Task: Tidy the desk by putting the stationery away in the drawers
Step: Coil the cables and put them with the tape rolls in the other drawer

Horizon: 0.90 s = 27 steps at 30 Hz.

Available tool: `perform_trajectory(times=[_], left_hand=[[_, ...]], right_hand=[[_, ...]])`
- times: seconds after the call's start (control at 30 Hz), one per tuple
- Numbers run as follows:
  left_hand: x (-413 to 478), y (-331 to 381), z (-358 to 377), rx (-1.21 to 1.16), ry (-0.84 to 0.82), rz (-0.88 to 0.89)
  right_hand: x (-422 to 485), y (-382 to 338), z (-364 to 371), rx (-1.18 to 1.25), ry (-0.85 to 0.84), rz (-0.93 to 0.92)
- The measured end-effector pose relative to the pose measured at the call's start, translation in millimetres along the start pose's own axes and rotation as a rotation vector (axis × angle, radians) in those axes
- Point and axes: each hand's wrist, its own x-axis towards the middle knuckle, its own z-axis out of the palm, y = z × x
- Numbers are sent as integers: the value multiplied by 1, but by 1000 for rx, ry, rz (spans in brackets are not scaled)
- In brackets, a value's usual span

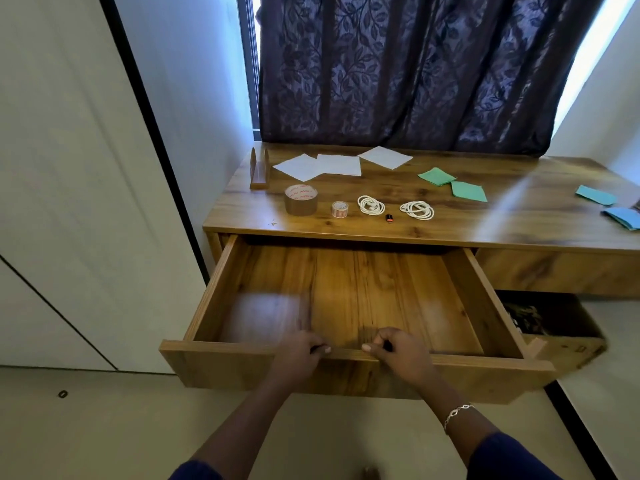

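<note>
Step in hand: opening the drawer (221, 363). My left hand (299, 356) and right hand (401, 355) both grip its front edge; it stands pulled out. Brown tape (300, 199), clear tape (339, 208) and white papers (322, 166) lie on the counter (485, 221). Next, I judge: release, reach for the tape

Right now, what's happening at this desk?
A person's left hand and right hand both grip the front edge of the wide wooden drawer, which stands pulled far out. The stationery lies on the wooden desktop: a brown packing-tape roll, a small clear tape roll, two white cord coils, white paper sheets, green paper squares and blue paper pieces. None of it is in the drawer yet.
</note>
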Motion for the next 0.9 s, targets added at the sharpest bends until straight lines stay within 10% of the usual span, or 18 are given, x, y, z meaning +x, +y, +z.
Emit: perform_trajectory(times=[0.37,0.9], left_hand=[[32,-5,-18,-300,135,-142],[138,10,-92,-561,388,-219]], right_hand=[[30,5,-17,67,-222,-23],[203,-49,-62,6,-100,-192]])
